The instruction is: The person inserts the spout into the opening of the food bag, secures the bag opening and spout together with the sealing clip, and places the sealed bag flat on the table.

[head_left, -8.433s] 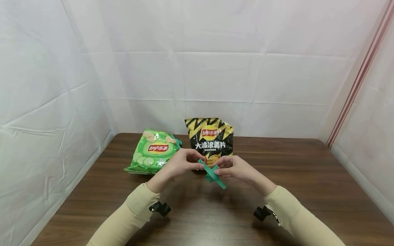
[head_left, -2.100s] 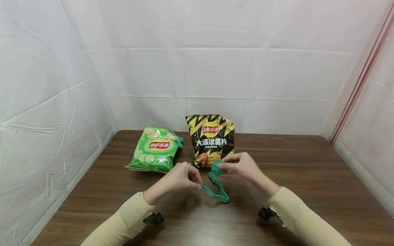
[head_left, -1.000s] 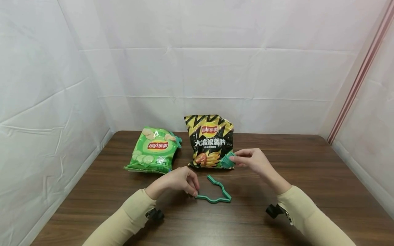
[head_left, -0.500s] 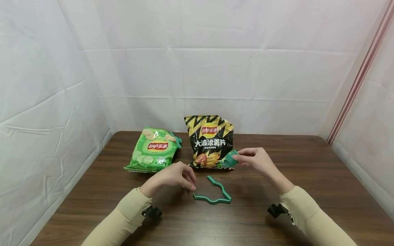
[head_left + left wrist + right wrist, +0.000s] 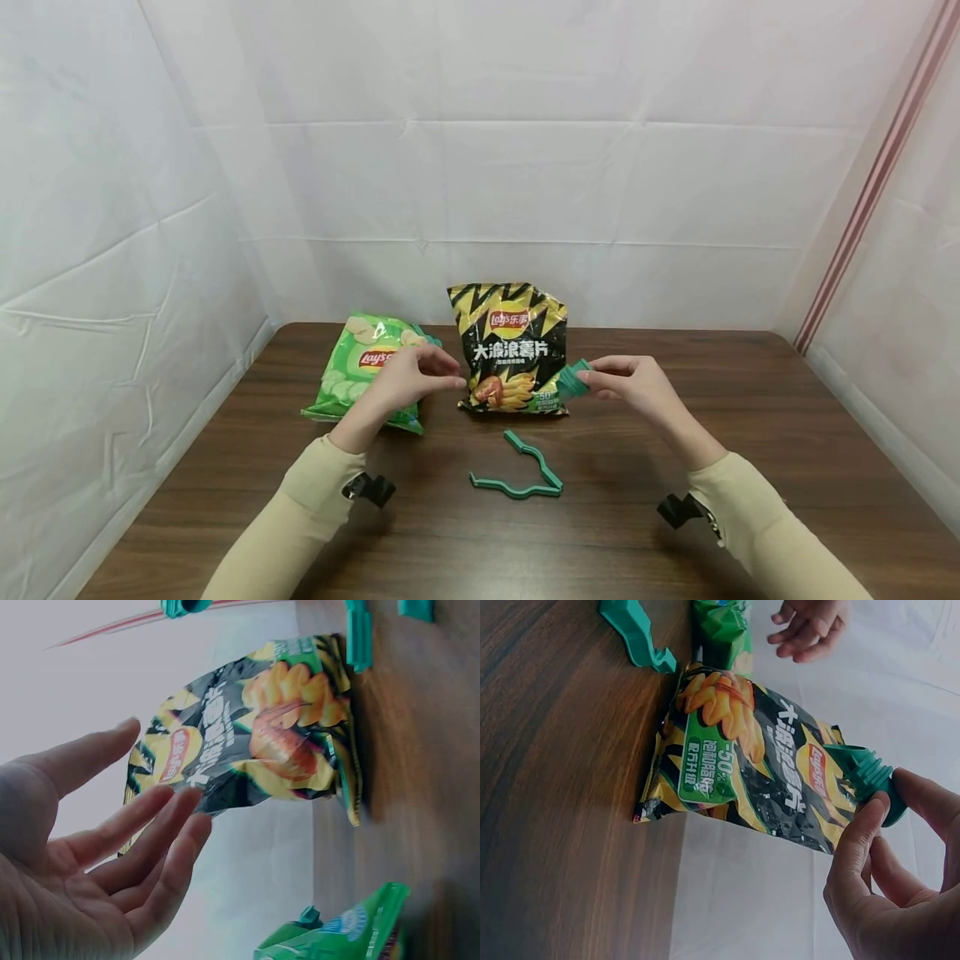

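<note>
My right hand (image 5: 641, 385) pinches a small green threaded spout (image 5: 866, 774) between thumb and fingers, in front of the lower right of a black and yellow chip bag (image 5: 512, 350). That bag stands upright near the back of the table. Holding nothing, my left hand (image 5: 416, 379) hovers just left of the black bag, overlapping the green chip bag (image 5: 352, 367) in the head view. Its fingers are loosely bent and apart in the left wrist view. On the table in front lies a green hinged bag clip (image 5: 531, 479), spread in a V.
The green chip bag leans back at the left, with a teal clip (image 5: 424, 336) at its upper right corner. A white cloth wall (image 5: 525, 183) rises behind the wooden table (image 5: 697, 517), and more cloth hangs on both sides.
Earlier both hands held the green clip and spout together. The left hand has let go of the clip, leaving it on the table, and moved up towards the bags. The spout has moved right.
</note>
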`<state>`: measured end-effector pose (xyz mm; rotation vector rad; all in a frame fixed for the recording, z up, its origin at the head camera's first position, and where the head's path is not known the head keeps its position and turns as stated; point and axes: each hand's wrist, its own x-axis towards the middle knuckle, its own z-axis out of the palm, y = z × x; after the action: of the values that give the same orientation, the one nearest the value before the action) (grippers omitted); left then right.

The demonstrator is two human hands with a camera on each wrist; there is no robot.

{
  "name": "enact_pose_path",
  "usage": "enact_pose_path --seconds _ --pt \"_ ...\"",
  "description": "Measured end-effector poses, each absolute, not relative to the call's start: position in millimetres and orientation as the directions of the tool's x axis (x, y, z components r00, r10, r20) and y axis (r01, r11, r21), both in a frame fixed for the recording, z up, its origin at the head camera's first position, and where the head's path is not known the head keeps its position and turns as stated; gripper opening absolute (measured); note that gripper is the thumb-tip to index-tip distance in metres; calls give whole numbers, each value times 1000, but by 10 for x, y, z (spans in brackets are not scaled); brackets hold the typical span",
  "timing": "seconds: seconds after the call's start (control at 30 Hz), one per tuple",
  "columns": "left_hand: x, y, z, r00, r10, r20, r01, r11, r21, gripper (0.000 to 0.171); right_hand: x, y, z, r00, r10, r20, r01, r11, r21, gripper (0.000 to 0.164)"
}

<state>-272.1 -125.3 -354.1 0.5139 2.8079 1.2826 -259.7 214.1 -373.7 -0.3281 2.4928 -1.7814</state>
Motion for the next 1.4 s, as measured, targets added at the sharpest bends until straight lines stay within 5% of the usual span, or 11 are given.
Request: enact_pose_path --seconds 0.5,1.07,1.4 --pt "-3040 -1201 -3365 -971 -12 237 206 457 865 48 -2632 2245 -3729 -978 -189 92 -151 327 -933 49" --pt "-3354 -1025 -3231 -982 -12 189 169 395 903 61 -2661 2298 -3716 -980 -168 103 -157 350 -923 50" --pt "-3375 -959 -3233 -982 -21 186 162 403 901 55 -2688 2295 -3719 -981 -161 103 -155 348 -925 50"
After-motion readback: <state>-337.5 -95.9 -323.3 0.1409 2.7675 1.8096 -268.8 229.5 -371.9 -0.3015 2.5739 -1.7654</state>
